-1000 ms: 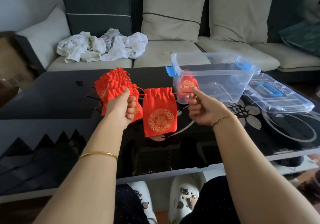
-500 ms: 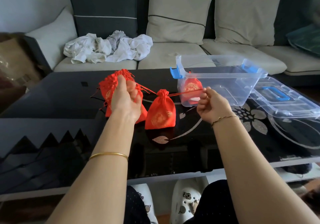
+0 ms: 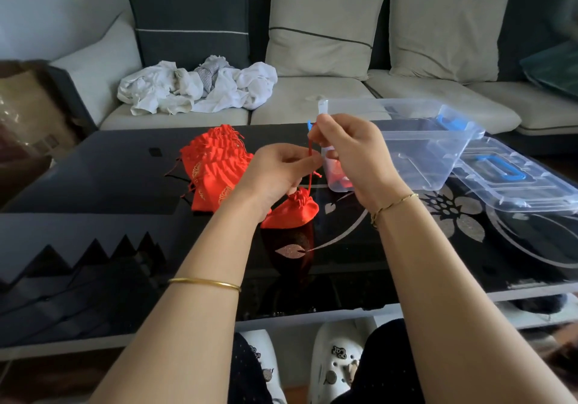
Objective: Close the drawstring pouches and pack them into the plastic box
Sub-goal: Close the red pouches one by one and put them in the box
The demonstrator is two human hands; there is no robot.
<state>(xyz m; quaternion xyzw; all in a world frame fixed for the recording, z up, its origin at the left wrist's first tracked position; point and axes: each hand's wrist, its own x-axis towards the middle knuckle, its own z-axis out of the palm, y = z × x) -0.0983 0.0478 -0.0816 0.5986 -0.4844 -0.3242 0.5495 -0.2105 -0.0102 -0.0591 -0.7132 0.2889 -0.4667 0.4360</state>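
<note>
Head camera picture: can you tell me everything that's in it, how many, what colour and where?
cinched pouch: one, red, on table below the hands
cord: one, red, rising from that pouch
pouch pile: several, red, table, left of it
plastic box: one, clear, blue latches, table right
packed pouch: one seen, red, inside box, mostly hidden
lid: one, clear, blue handle, beside box
table: one, black
white cloths: heap, sofa
sofa: one, beige, behind table
clogs: two, white, under table
left hand: pinches cord
right hand: pinches cord higher up

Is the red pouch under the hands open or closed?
Closed: pouch mouth gathered tight; left hand and right hand pinch its strings.
</note>
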